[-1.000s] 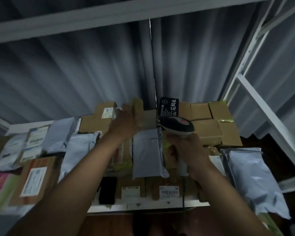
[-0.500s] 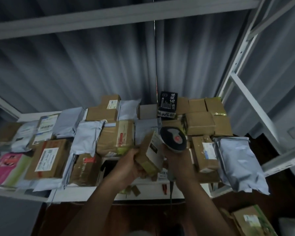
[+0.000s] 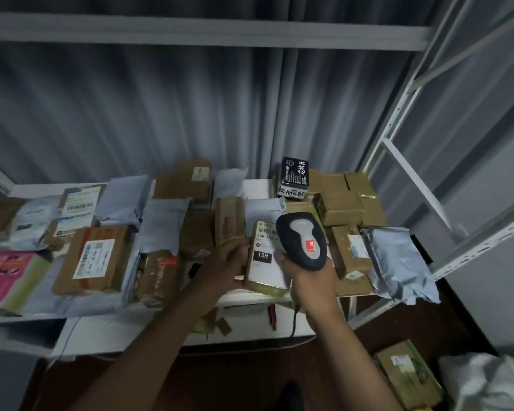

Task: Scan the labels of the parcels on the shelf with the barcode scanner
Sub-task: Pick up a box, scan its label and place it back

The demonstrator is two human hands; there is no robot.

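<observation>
Low in the centre of the frame, the left hand (image 3: 230,262) curls round the left edge of a small parcel (image 3: 266,256), tipping its white label (image 3: 264,250) upward; just right of it the right hand (image 3: 306,275) is wrapped round the grip of the barcode scanner (image 3: 303,240), whose head overlaps the label's upper right corner, its cable (image 3: 293,323) hanging down below the wrist; the parcel sits at the front edge of the shelf (image 3: 250,298), apparently lifted rather than lying flat. It looks light and fairly stiff, a taped box held easily in one hand; gripping the long edges keeps fingers off the barcode, though glossy tape may be slippery. Around it, brown cartons and grey poly mailers crowd the shelf; a black box (image 3: 294,178) stands upright behind; a silver-grey mailer (image 3: 398,262) overhangs at the right; a pink packet (image 3: 3,277) lies at far left. The packed neighbours leave little room to set the parcel back.
</observation>
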